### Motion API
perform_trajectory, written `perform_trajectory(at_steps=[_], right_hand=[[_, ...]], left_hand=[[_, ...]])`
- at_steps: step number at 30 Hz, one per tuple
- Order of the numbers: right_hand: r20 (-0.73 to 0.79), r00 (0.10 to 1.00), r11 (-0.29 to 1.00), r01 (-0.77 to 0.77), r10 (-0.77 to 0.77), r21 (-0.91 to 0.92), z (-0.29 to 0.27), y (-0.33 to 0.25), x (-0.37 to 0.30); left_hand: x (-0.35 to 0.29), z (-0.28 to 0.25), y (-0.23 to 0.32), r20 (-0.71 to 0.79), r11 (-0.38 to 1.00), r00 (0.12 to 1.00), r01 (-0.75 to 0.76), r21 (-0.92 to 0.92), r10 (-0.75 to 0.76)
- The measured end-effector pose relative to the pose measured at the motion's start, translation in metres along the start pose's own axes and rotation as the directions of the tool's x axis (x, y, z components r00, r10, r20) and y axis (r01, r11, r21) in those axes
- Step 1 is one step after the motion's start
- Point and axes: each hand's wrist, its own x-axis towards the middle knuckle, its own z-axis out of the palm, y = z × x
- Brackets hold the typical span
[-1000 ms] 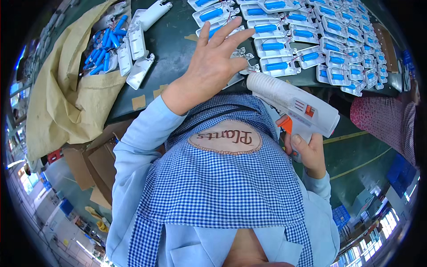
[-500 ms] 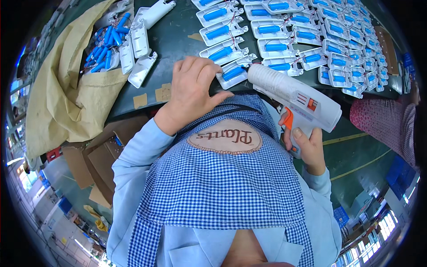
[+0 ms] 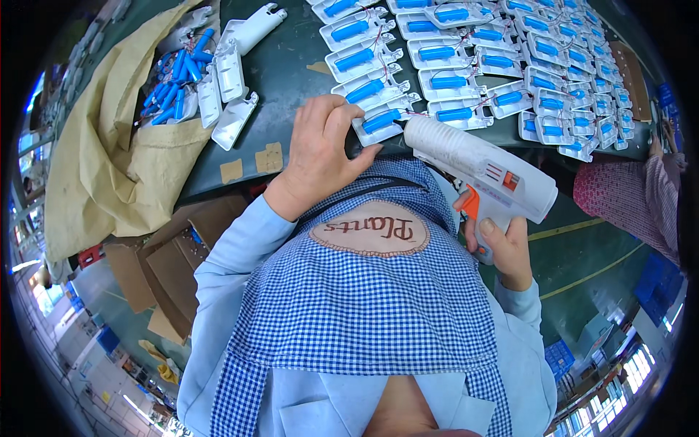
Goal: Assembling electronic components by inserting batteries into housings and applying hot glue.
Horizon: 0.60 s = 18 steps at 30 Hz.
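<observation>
A person in a blue-and-white checked apron (image 3: pixel 364 313), seen from above, sits or stands at a dark green table (image 3: pixel 280 69). The right hand (image 3: pixel 502 244) is wrapped around the handle of a white glue gun (image 3: pixel 477 167), a finger at its orange trigger (image 3: pixel 471 202). The gun's dark nozzle tip (image 3: pixel 406 122) points left, just beside the nearest white shell (image 3: pixel 378 137), which lies near the table's front edge with a blue cell (image 3: pixel 381 121) inside. The left hand (image 3: pixel 320 156) is loosely curled, thumb apart from the fingers, with nothing visible in its grasp; whether its fingertips touch that shell cannot be told. More shells with cells and thin wires stretch away in rows to the right. The main risk seems to be a burn, if the tip is hot and swings left toward the bare thumb and fingers. The nozzle might also snag the wires beside it, tugging the cell askew. A careless squeeze could put glue in the wrong spot, and a bump might tip the shell over the edge
</observation>
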Motion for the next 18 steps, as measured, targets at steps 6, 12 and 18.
perform_trajectory(at_steps=[6,12,18], right_hand=[[0.066,0.997,1.000,0.029,-0.030,0.007,-0.004,0.006,0.007],[0.019,1.000,1.000,0.008,-0.009,0.020,0.001,0.005,0.009],[0.025,0.999,0.999,0.044,-0.045,0.031,0.001,0.008,0.011]], left_hand=[[0.008,0.007,0.001,-0.043,0.999,0.999,-0.018,-0.049,0.015],[0.010,0.011,-0.001,-0.066,0.996,0.998,-0.012,-0.092,0.006],[0.012,0.013,-0.003,-0.087,0.994,0.996,0.010,-0.112,-0.020]])
